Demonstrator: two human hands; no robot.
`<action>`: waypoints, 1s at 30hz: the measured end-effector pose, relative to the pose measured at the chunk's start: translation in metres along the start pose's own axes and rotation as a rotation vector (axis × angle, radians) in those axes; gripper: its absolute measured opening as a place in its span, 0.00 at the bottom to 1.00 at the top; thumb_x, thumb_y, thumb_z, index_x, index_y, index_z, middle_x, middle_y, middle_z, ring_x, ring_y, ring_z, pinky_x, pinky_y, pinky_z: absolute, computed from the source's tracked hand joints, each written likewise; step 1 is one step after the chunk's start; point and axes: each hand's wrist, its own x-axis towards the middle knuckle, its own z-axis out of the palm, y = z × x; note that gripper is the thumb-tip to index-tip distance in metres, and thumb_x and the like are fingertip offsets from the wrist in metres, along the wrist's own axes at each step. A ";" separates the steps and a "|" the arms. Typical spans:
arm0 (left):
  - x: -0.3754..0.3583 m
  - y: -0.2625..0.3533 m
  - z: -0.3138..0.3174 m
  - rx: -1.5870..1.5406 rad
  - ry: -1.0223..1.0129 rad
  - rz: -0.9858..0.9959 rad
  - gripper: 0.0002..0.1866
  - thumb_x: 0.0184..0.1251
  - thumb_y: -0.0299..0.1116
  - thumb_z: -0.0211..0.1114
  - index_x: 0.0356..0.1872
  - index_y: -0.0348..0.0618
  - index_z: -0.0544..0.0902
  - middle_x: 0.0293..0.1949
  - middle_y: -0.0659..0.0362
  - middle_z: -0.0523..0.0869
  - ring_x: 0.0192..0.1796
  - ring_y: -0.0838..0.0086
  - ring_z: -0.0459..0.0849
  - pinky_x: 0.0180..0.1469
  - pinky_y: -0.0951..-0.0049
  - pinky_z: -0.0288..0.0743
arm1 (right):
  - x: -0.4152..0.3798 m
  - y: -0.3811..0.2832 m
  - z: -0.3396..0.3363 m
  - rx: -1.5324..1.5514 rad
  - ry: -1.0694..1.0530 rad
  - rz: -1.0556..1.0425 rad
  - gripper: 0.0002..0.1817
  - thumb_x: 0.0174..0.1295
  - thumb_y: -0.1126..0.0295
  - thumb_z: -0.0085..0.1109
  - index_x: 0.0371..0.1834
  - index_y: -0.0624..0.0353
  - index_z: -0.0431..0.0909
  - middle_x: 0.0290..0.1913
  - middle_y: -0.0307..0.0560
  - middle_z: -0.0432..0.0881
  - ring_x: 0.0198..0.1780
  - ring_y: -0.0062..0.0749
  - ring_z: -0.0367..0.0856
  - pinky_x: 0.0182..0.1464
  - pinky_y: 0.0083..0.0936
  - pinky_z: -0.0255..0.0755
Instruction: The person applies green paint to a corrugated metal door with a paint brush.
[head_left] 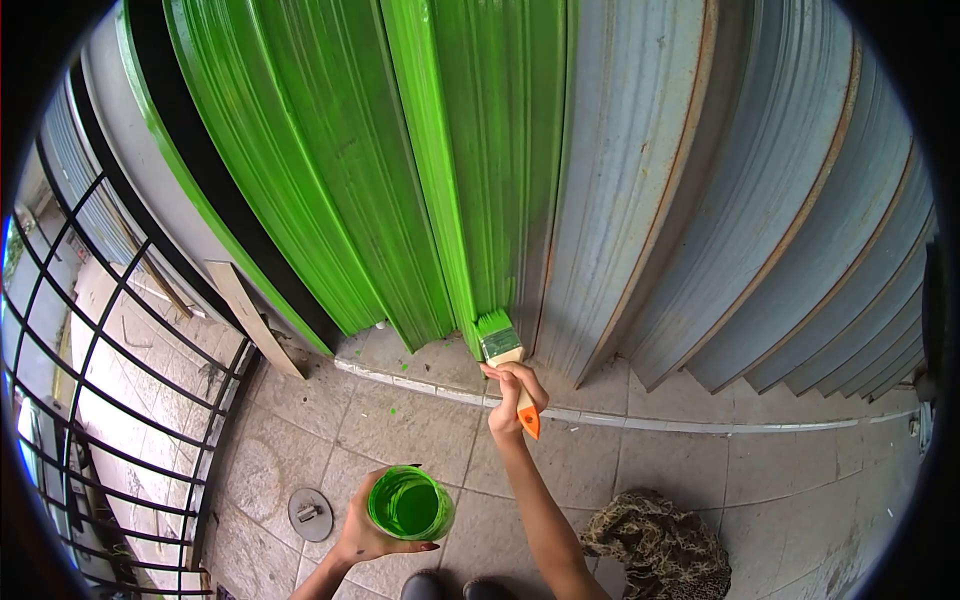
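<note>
My right hand (517, 392) is wrapped round the wooden handle of a paintbrush (502, 338), whose orange end points down. Green-coated bristles touch the lower part of a folded metal panel (495, 240), near its bottom edge. In my left hand (362, 530) is a clear container of green paint (408, 503), held upright with its open top facing me. Bright green covers the panels at the left and centre, with thinner streaks where the bristles are. The panels to the right (640, 150) are bare grey with rusty edges.
A black metal grille (120, 285) curves along the left, beside a leaning board (250, 315). A raised tiled step (600, 418) runs under the panels. On the tiled floor lie a round metal cover (311, 515) and a crumpled patterned cloth (660, 550). Dark shoes (425, 585) show below.
</note>
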 end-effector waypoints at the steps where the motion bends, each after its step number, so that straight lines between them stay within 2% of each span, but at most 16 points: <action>1: -0.001 0.000 0.001 -0.010 0.003 0.001 0.53 0.30 0.41 0.88 0.61 0.34 0.67 0.54 0.53 0.81 0.58 0.69 0.80 0.63 0.67 0.71 | 0.008 -0.013 0.003 0.009 -0.015 -0.092 0.09 0.62 0.75 0.49 0.32 0.72 0.76 0.31 0.56 0.83 0.31 0.41 0.87 0.36 0.27 0.79; 2: -0.001 0.001 0.001 -0.019 0.002 0.000 0.54 0.30 0.41 0.88 0.62 0.34 0.67 0.55 0.52 0.81 0.58 0.69 0.80 0.63 0.67 0.71 | 0.013 -0.023 0.005 -0.032 -0.024 -0.131 0.10 0.63 0.73 0.49 0.32 0.71 0.76 0.30 0.57 0.84 0.32 0.42 0.87 0.37 0.27 0.78; 5: -0.003 0.006 0.003 -0.036 -0.004 0.002 0.54 0.30 0.41 0.88 0.62 0.33 0.65 0.55 0.52 0.81 0.58 0.69 0.79 0.63 0.66 0.71 | -0.008 0.007 -0.012 -0.158 -0.093 -0.034 0.09 0.62 0.74 0.49 0.32 0.70 0.77 0.28 0.54 0.84 0.34 0.39 0.87 0.37 0.26 0.78; 6: -0.003 0.006 0.002 -0.030 -0.003 0.010 0.54 0.31 0.41 0.88 0.62 0.33 0.65 0.55 0.52 0.81 0.58 0.69 0.79 0.64 0.66 0.71 | -0.023 0.026 -0.022 -0.166 -0.097 0.000 0.09 0.63 0.74 0.50 0.33 0.69 0.77 0.28 0.52 0.84 0.33 0.37 0.87 0.38 0.27 0.79; 9: -0.006 0.005 -0.001 0.000 0.001 -0.002 0.54 0.31 0.40 0.88 0.63 0.33 0.65 0.56 0.52 0.80 0.59 0.69 0.79 0.64 0.66 0.70 | -0.068 0.064 -0.050 -0.207 -0.089 0.037 0.09 0.65 0.72 0.54 0.31 0.67 0.80 0.30 0.48 0.84 0.29 0.28 0.83 0.33 0.22 0.75; 12: -0.006 0.003 -0.002 0.018 -0.004 -0.016 0.55 0.31 0.41 0.88 0.63 0.33 0.65 0.56 0.52 0.80 0.59 0.69 0.79 0.64 0.66 0.70 | -0.099 0.076 -0.059 -0.145 0.017 0.326 0.07 0.64 0.76 0.54 0.31 0.69 0.79 0.30 0.46 0.84 0.31 0.28 0.84 0.36 0.22 0.79; 15: -0.006 0.003 -0.001 0.010 -0.001 -0.003 0.55 0.31 0.41 0.88 0.63 0.33 0.65 0.56 0.52 0.80 0.59 0.69 0.79 0.64 0.66 0.71 | -0.102 0.087 -0.063 -0.168 0.054 0.348 0.07 0.64 0.78 0.52 0.32 0.70 0.78 0.30 0.49 0.83 0.31 0.35 0.86 0.35 0.27 0.81; 17: -0.007 0.003 0.000 0.013 -0.002 -0.011 0.54 0.31 0.41 0.88 0.63 0.33 0.65 0.56 0.52 0.80 0.59 0.69 0.79 0.64 0.66 0.71 | -0.081 0.079 -0.049 -0.107 0.027 0.261 0.08 0.64 0.77 0.50 0.32 0.71 0.77 0.31 0.51 0.82 0.31 0.38 0.87 0.36 0.30 0.82; 20: -0.006 0.005 -0.001 0.028 -0.004 -0.024 0.54 0.31 0.40 0.88 0.62 0.33 0.66 0.56 0.52 0.80 0.59 0.69 0.79 0.64 0.66 0.71 | -0.036 0.036 -0.020 0.004 0.022 0.179 0.09 0.64 0.75 0.49 0.32 0.73 0.75 0.31 0.53 0.82 0.32 0.43 0.87 0.37 0.31 0.82; 23: -0.006 0.006 0.000 0.016 0.001 -0.018 0.54 0.31 0.40 0.88 0.62 0.33 0.66 0.56 0.53 0.80 0.59 0.70 0.79 0.64 0.67 0.71 | -0.022 0.010 -0.017 0.115 0.020 0.027 0.07 0.61 0.77 0.51 0.33 0.70 0.78 0.31 0.53 0.84 0.35 0.37 0.87 0.39 0.27 0.81; 28: -0.007 0.008 0.000 0.005 0.011 -0.012 0.54 0.31 0.40 0.88 0.62 0.33 0.66 0.56 0.53 0.80 0.58 0.70 0.79 0.63 0.67 0.71 | -0.077 0.076 -0.056 -0.081 -0.018 0.199 0.08 0.64 0.77 0.51 0.34 0.69 0.79 0.31 0.49 0.84 0.33 0.31 0.85 0.38 0.25 0.81; 30: -0.007 0.008 -0.001 0.004 0.012 -0.023 0.54 0.31 0.40 0.88 0.62 0.33 0.66 0.56 0.53 0.80 0.58 0.70 0.79 0.63 0.67 0.71 | -0.093 0.087 -0.064 -0.102 0.020 0.335 0.07 0.64 0.77 0.51 0.34 0.70 0.78 0.32 0.50 0.83 0.32 0.33 0.85 0.37 0.25 0.81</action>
